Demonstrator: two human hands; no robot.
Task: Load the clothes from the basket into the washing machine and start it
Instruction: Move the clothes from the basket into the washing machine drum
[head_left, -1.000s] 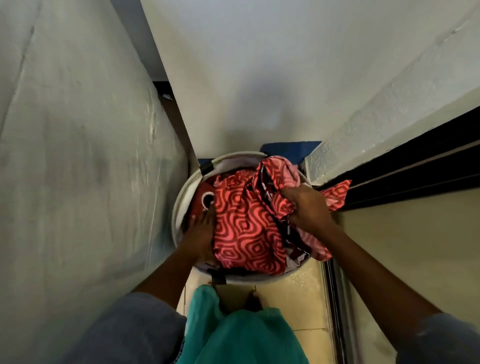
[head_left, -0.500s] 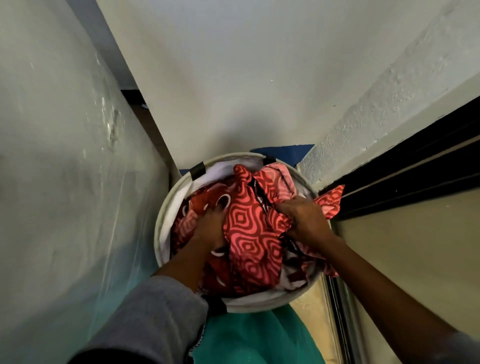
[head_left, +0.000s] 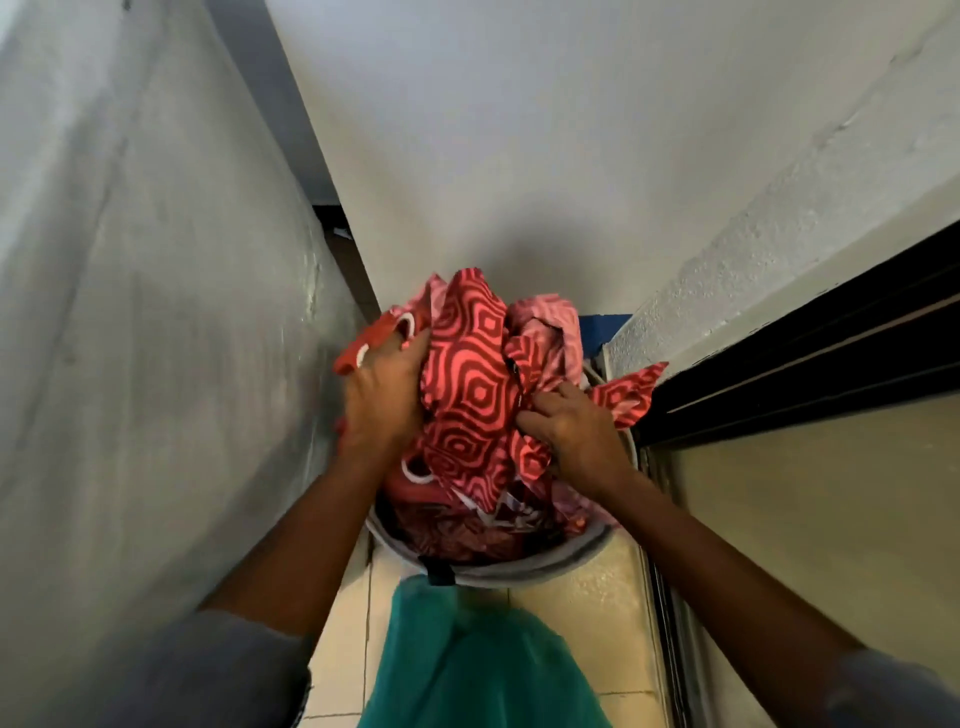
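Two walls (head_left: 156, 338) hem the basket (head_left: 530, 574) — left hand (head_left: 384, 402) and right hand (head_left: 574, 434) fingers (head_left: 537, 415) grip clothes (head_left: 467, 374).

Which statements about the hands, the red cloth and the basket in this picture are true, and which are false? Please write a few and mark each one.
1. The left hand and the right hand both grip the red cloth. True.
2. The basket stands on a table. False: it stands on the tiled floor.
3. The basket is empty. False: dark red clothes lie inside it.
4. The red cloth is held in a bundle above the basket. True.
5. The right hand is open and holds nothing. False: its fingers are curled into the red cloth.
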